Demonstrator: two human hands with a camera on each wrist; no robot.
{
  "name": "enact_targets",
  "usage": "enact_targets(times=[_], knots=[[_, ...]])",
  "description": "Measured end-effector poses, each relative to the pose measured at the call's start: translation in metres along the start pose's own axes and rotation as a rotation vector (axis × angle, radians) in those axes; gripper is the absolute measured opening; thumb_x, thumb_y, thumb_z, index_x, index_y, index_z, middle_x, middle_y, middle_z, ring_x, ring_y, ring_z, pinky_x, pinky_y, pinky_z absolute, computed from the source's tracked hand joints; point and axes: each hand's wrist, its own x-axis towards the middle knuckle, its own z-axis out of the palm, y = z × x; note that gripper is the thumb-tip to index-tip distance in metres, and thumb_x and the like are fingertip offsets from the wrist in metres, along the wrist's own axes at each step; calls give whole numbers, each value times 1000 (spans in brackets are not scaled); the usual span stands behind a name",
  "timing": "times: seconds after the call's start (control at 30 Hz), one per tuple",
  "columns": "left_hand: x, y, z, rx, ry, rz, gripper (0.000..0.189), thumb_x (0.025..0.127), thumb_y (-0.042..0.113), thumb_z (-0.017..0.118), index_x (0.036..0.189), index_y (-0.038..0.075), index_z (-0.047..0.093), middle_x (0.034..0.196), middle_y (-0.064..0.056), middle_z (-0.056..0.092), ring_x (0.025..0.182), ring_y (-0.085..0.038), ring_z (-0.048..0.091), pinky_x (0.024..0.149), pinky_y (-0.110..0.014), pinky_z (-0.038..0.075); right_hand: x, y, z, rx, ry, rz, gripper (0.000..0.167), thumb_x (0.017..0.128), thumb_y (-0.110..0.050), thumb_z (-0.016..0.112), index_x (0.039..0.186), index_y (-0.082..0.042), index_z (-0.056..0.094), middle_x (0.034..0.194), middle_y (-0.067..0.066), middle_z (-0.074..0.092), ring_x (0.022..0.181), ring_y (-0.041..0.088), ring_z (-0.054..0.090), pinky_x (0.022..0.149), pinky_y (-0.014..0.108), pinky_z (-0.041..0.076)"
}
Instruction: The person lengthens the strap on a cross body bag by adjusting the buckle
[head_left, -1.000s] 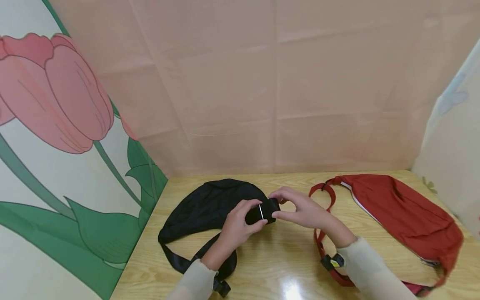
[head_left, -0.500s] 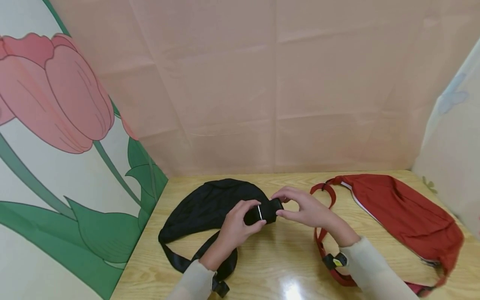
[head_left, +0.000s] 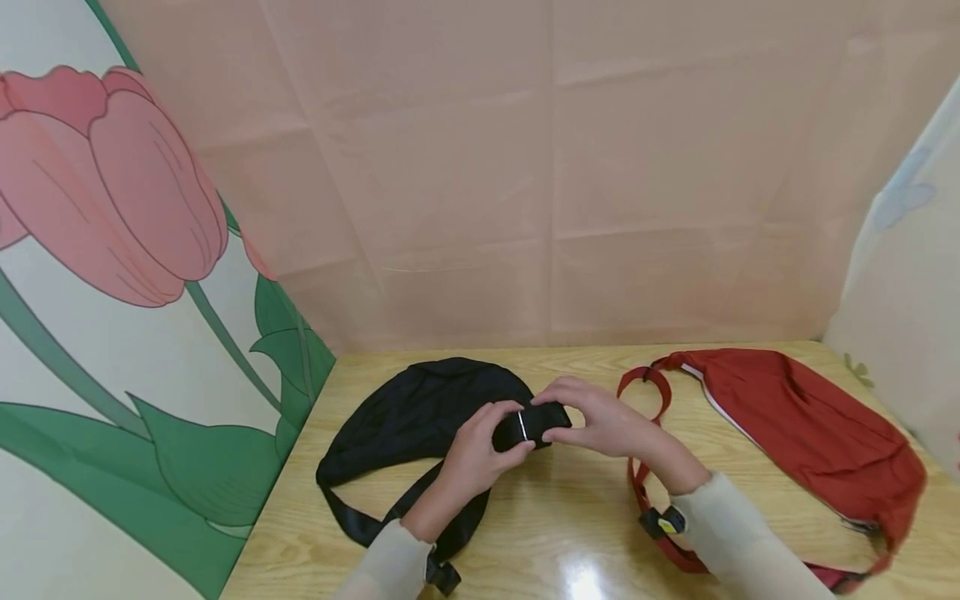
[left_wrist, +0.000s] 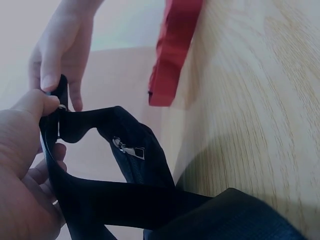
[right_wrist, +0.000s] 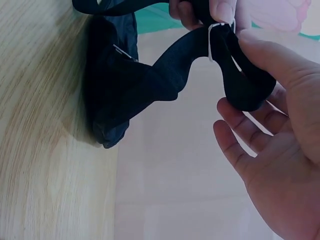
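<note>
A black waist bag [head_left: 427, 408] lies on the left half of the table, its zipper pull [left_wrist: 131, 150] visible in the left wrist view. Its black strap [right_wrist: 175, 62] is raised off the table and runs through a thin, pale slider ring [right_wrist: 210, 42]. My left hand [head_left: 480, 442] pinches the strap just left of this ring. On the other side, my right hand [head_left: 603, 421] holds a folded loop of strap [right_wrist: 248, 90] between thumb and fingers. Below my left wrist, a black buckle [head_left: 444, 577] hangs at a strap end.
A red waist bag [head_left: 802, 425] lies at the right of the wooden table [head_left: 555, 517]. Its red strap [head_left: 647, 475] and black buckle with a yellow spot [head_left: 663, 522] are near my right forearm. A pinkish sheet [head_left: 547, 208] backs the table; a tulip-patterned wall [head_left: 150, 350] borders the left.
My right hand shifts slightly right, then back left toward the ring. The folded strap loop now reaches a little farther past the ring. The hanging strap by my left wrist bulges farther right.
</note>
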Motion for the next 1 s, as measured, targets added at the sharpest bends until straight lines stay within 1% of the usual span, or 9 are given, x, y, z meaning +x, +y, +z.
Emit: enact_targets(times=[0.07,0.2,0.37,0.57,0.67,0.73,0.87,1.0], knots=[[0,0,0,2,-2,-2,49,93,40,74,135,22,58,124,0,62,109,-16,62,92,-39,53,-1,0,-1,-3,0,5,43,92,-35,76,129,-16,66,123,-6,63,110,13,60,91,39,55],[0,0,0,9,0,-5,48,92,41,74,135,23,58,125,0,63,111,-16,62,93,-40,53,-3,1,-4,19,10,26,41,91,-33,77,127,-16,67,122,-7,64,109,13,61,90,38,55],[0,0,1,4,-2,-10,48,93,41,73,134,23,58,125,0,62,110,-16,62,93,-40,53,-4,2,-8,20,22,14,40,92,-29,77,126,-12,67,122,-5,65,109,14,62,90,39,55],[0,2,0,1,-4,0,48,93,41,73,135,22,58,126,0,62,110,-16,61,93,-40,52,-1,-1,-5,10,-7,27,46,91,-36,77,129,-13,66,124,-4,64,112,15,60,92,40,54],[0,2,0,-1,-1,9,47,93,40,73,134,22,58,125,0,62,108,-15,61,92,-38,53,1,-4,-3,0,-22,18,45,92,-34,76,130,-13,65,124,-2,63,112,17,59,92,42,54],[0,2,0,0,0,13,47,93,40,73,134,21,58,124,0,62,107,-15,61,92,-38,53,2,-4,-2,2,-28,16,43,92,-32,75,130,-15,65,124,-2,63,111,16,59,92,40,54],[-1,1,0,3,-2,5,47,93,40,73,135,22,58,126,0,62,112,-17,61,94,-41,52,0,0,-2,15,-17,25,40,93,-33,74,129,-17,65,123,-5,62,110,14,59,91,38,55],[-2,1,0,0,-7,-11,48,93,41,73,135,23,58,127,0,62,115,-19,61,95,-44,52,-2,3,-5,22,4,39,40,91,-31,77,127,-16,66,122,-7,63,110,12,59,91,41,55]])
